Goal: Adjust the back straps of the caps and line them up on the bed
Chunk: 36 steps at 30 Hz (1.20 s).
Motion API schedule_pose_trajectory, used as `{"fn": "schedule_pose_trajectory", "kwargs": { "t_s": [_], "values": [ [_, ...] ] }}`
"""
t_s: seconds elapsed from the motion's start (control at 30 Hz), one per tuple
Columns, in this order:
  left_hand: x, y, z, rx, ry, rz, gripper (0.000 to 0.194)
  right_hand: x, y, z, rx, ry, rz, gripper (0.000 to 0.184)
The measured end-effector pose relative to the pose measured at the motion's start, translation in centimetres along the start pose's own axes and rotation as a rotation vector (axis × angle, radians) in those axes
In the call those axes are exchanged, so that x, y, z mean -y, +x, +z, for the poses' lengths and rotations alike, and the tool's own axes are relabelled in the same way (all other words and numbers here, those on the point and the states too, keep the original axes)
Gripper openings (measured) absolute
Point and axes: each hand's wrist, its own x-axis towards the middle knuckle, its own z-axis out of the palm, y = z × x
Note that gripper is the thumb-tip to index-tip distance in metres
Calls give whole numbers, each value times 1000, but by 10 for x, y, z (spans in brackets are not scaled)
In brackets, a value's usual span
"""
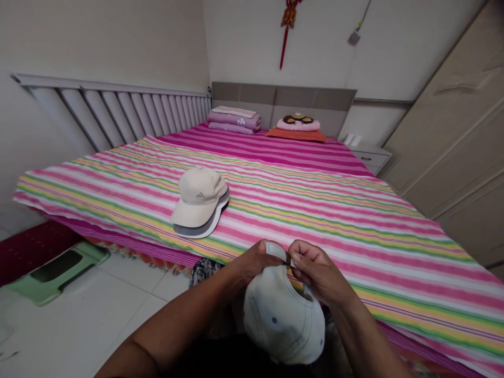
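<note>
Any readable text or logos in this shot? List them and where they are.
No words or numbers are legible.
Three-bar logo, Adidas-style, no lettering readable: on the front of the beige cap on the bed.
Strap of the white cap, held by the left hand and right hand: no legible print.

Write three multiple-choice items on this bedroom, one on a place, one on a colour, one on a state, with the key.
1. Where does the stack of caps lie?
A) on the green stool
B) on the striped bedsheet
C) on the floor tiles

2. What colour is the knotted ornament on the wall?
A) red
B) blue
C) green

3. How is the pale cap nearest the camera placed?
A) lying on the bed
B) worn on a head
C) held up by the left hand and right hand

1 B: it rests on the stripes.
2 A: its knot and tassel show red.
3 C: both hands pinch its back strap.
</note>
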Motion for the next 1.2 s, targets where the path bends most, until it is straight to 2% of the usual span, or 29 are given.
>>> {"fn": "schedule_pose_trajectory", "kwargs": {
  "t_s": [0.17, 0.4, 0.6, 0.77, 0.93, 1.0, 1.07, 1.13, 1.2],
  "values": [
    [1, 1, 0, -15, 33, -1, 33, -1, -1, -2, -3, -41, 25, 26],
    [8, 1, -5, 13, -64, 16, 32, -4, 3, -1, 10, -2, 48, 28],
    [6, -1, -10, 52, -73, 29, 31, 1, 4, -2, -51, -157, 36, 27],
    [4, 0, -12, 95, -137, 73, 37, -1, 5, -3, -21, 52, 14, 22],
    [4, 5, -12, 172, -192, 126, 33, -6, 9, -7, 2, 263, -13, 18],
    [3, 5, -12, 215, -208, 178, 30, -7, 13, -14, -42, 365, -42, 15],
    [2, 5, -13, 213, -220, 212, 27, -8, 17, -26, -139, 453, -67, 12],
    [0, 5, -13, 140, -217, 196, 25, -10, 22, -40, -253, 451, -71, 10],
    [0, 7, -13, 35, -226, 151, 25, -16, 27, -54, -356, 346, -59, 12]
  ]
}}
